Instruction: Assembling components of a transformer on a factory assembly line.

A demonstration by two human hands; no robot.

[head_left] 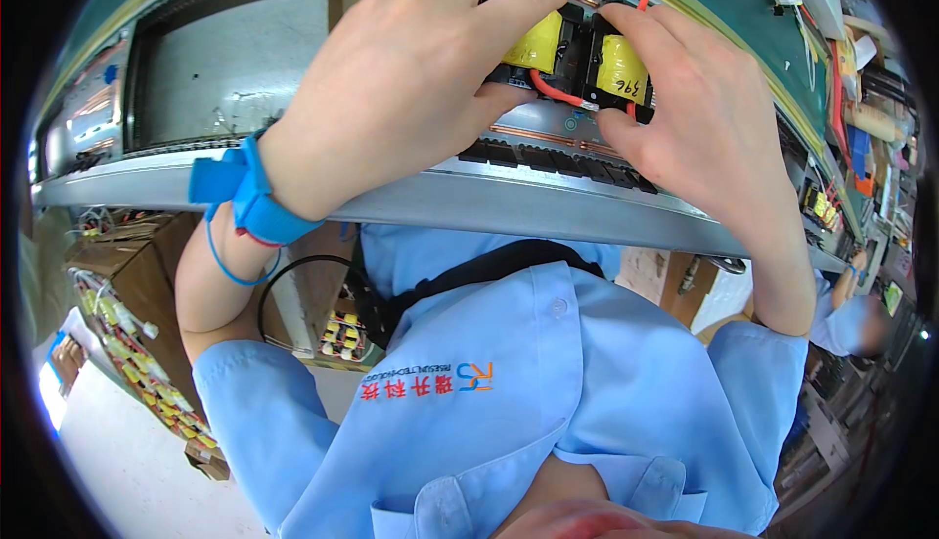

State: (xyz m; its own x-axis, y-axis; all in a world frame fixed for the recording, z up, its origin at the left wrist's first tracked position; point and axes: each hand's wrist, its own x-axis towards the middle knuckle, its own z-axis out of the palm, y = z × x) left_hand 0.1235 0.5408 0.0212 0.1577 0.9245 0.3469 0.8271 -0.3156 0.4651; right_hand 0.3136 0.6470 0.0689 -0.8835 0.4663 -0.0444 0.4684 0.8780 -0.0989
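Two small transformers with black frames and yellow tape sit side by side at the top middle, red wire leads with bare tips sticking out of them. My left hand [411, 69], a blue wrist strap [262, 192] behind it, is closed round the left transformer [536, 48], thumb at its near side. Round the right transformer [618, 71], which has handwriting on its tape, my right hand [699, 109] is closed with thumb and fingers. The two transformers stand close together over a metal rail fixture [548, 138]; their undersides are hidden.
A grey metal edge [411, 197] runs along the near side of the work line. To the left lies a framed plate [230, 69]. A box of yellow-wrapped parts [147, 363] stands low at left. Another person [851, 324] is at the far right.
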